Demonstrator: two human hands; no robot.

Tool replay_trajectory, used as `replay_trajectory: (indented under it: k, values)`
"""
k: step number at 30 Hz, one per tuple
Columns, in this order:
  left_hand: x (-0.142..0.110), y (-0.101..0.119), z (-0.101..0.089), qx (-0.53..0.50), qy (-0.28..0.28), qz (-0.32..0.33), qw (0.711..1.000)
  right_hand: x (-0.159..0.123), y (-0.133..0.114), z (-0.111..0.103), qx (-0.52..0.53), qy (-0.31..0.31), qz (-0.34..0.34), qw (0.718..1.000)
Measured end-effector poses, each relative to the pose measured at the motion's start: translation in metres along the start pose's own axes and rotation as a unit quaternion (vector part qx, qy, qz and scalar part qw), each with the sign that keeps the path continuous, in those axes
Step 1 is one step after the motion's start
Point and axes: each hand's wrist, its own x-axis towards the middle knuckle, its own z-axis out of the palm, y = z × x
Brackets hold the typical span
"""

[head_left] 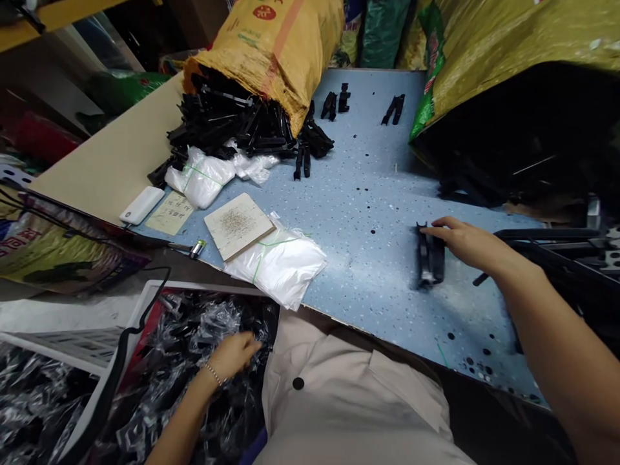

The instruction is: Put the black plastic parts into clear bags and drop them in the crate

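Note:
My right hand (pixel 467 244) is at the right of the blue speckled table (pixel 358 284), with its fingers on the upper end of a black plastic part (pixel 430 257). This part is long and narrow, slightly blurred, and looks like a paired clip or bracket. My left hand (pixel 233 356) hangs low over a bin of black parts in clear plastic wrap (pixel 194 349). Its fingers are curled together, and whatever they may hold is hidden. Nearer the table's front edge lies a bundle of clear plastic bags (pixel 285 265) tied with green string, partly under a square board (pixel 238 225).
An orange woven sack (pixel 276 45) spills black parts (pixel 232 119) at the back left. A yellow-green sack (pixel 484 64) gapes at the back right. Black metal tooling (pixel 557 252) stands beyond my right forearm. A white power bank (pixel 142 205) and paper note (pixel 169 213) lie left.

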Motion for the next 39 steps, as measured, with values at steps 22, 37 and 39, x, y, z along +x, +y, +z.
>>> replay_trajectory:
  k: [22,37,39]
  values:
    - [0.085,0.107,-0.035,-0.102,0.155,0.152,0.971,-0.05,-0.091,0.03,0.189,-0.02,0.088,0.978]
    - [0.093,0.108,-0.039,-0.157,0.132,0.173,0.963,-0.058,-0.108,0.031,0.244,-0.046,0.079,0.966]
    - [0.094,0.108,-0.039,-0.186,0.104,0.184,0.96,-0.053,-0.116,0.026,0.333,-0.046,0.09,0.938]
